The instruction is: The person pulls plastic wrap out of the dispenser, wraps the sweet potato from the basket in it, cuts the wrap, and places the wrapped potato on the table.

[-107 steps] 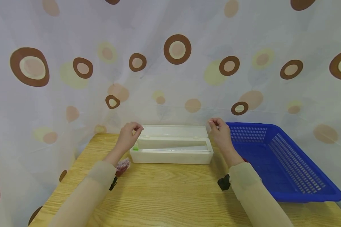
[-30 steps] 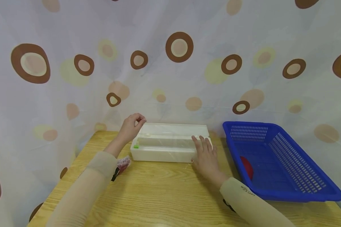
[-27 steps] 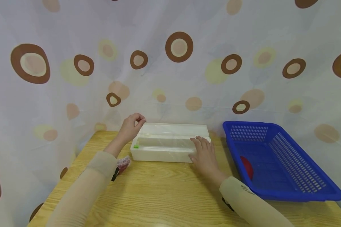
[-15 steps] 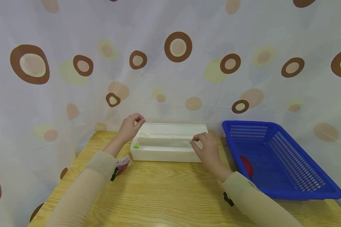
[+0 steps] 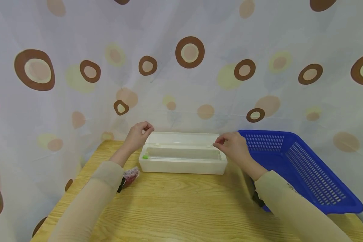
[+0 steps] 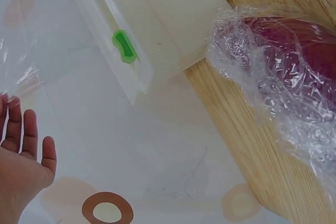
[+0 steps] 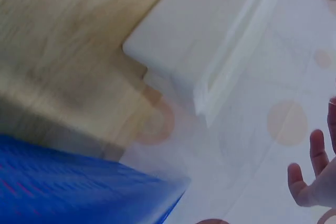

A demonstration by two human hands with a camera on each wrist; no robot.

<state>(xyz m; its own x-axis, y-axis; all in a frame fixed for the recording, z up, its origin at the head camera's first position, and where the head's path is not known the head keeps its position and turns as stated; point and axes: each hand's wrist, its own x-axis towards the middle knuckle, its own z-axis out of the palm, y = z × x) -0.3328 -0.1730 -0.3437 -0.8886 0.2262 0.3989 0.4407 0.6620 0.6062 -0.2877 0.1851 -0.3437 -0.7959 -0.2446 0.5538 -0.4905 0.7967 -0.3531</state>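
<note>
A long white plastic wrap dispenser point(image 5: 181, 167) stands on the table with its lid tipped back. A green slide cutter point(image 6: 124, 46) sits at its left end. Above the dispenser's left end, my left hand point(image 5: 136, 136) pinches clear plastic wrap point(image 6: 21, 74), which shows crinkled at the fingertips in the left wrist view. My right hand point(image 5: 234, 146) is above the dispenser's right end, thumb and fingertips together at the wrap's other side; the film there is nearly invisible. Beside my left wrist lies a dark red rounded thing point(image 6: 294, 51) bundled in crinkled wrap.
A blue plastic basket point(image 5: 308, 161) stands to the right, partly behind my right forearm. A patterned curtain point(image 5: 181, 94) hangs close behind the wooden table point(image 5: 175, 205).
My right hand, spread at the dispenser's front about a second ago, has come to a pinch and moved right and up. The left hand has stayed nearly still. My right arm now covers the red thing in the basket.
</note>
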